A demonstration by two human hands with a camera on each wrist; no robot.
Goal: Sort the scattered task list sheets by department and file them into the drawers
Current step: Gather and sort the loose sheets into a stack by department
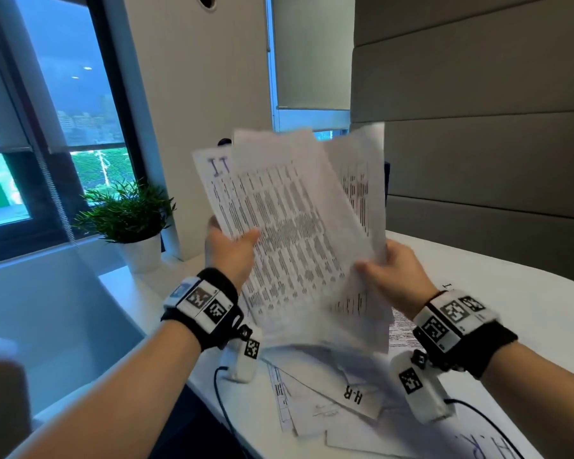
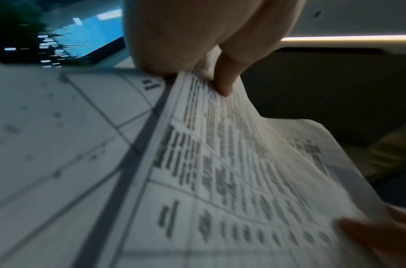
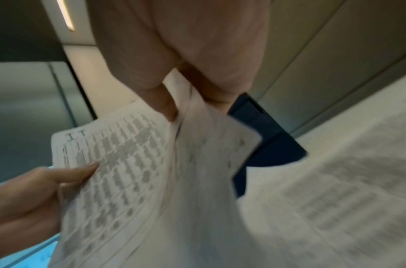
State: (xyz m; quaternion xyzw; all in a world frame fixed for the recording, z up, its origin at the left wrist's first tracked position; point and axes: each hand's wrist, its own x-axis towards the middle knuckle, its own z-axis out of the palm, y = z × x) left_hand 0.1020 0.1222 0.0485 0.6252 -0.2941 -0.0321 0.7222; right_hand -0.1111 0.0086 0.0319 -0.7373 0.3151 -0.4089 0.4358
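Holding a fan of printed sheets [image 1: 289, 233] up in the middle of the head view, you used both hands at once. Your left hand [image 1: 227, 251] pinched the left edge of the fan, with the thumb on the front and the fingers tucked behind. The sheet at the back on that side had "IT" written at its top [image 1: 220, 165]. Your right hand [image 1: 393, 276] pinched the lower right edge of the fan, thumb on the front side, and in the right wrist view the paper ran between your thumb and curled fingers [image 3: 165, 103]. In the left wrist view one fingertip [image 2: 226, 85] pressed on the printed side of the sheet. The print was too blurry to read. More sheets lay flat on the white table [image 1: 527, 309] under your hands, in the lower middle of the frame. One of them said "H.R" [image 1: 353, 397]. A green plant in a white pot [image 1: 131, 217] stood at the left of the frame, near the window [image 1: 70, 104]. Something dark blue [image 3: 266, 145] showed behind the papers in the right wrist view; what it was could not be told.
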